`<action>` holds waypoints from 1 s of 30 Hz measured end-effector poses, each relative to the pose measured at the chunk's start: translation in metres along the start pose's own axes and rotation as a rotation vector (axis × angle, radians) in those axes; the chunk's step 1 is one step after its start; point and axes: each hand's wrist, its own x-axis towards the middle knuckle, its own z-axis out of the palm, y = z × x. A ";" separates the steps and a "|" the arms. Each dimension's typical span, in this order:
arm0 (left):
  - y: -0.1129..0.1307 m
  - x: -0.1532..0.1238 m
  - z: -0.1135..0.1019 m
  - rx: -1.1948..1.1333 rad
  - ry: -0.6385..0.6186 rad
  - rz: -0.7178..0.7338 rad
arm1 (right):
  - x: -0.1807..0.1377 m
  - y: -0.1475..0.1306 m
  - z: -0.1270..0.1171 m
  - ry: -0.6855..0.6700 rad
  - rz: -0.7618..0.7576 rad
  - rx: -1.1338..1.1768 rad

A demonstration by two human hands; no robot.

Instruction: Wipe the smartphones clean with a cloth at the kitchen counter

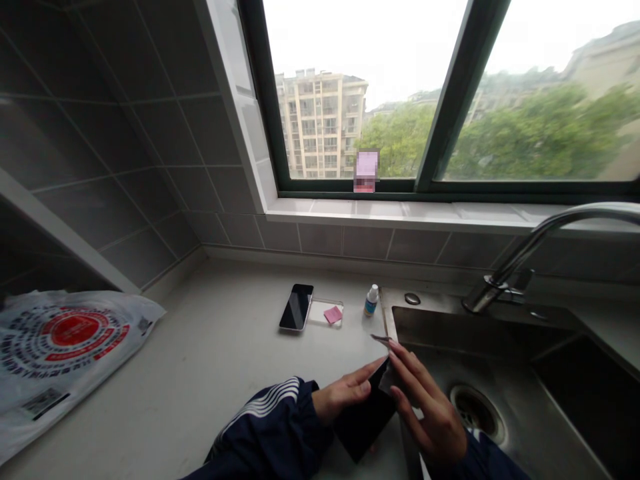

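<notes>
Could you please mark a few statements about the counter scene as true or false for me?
1. The left hand and right hand are both at a dark flat object. True.
2. The small bottle is lying on its side. False: it stands upright.
3. The pink square lies on the clear case. True.
4. The plastic bag is inside the sink. False: it lies at the left side of the picture, on the counter.
5. The phone lies to the left of the clear case. True.

Fingers (414, 375) partly hide dk. flat item (364, 425); ID hard to tell.
</notes>
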 end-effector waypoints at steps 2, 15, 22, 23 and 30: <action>0.000 0.000 0.001 -0.022 0.010 -0.027 | 0.000 0.001 0.000 0.020 0.010 0.030; -0.002 0.002 -0.004 -0.216 0.000 -0.036 | 0.003 0.008 0.001 0.243 0.824 0.596; 0.002 0.003 -0.001 -0.215 -0.011 -0.017 | 0.001 0.021 0.006 0.267 1.090 0.951; 0.001 0.004 -0.001 -0.226 -0.017 -0.010 | 0.000 0.023 0.007 0.266 1.098 0.967; -0.004 0.005 -0.002 -0.313 -0.003 0.065 | 0.001 0.026 0.015 0.271 1.140 1.075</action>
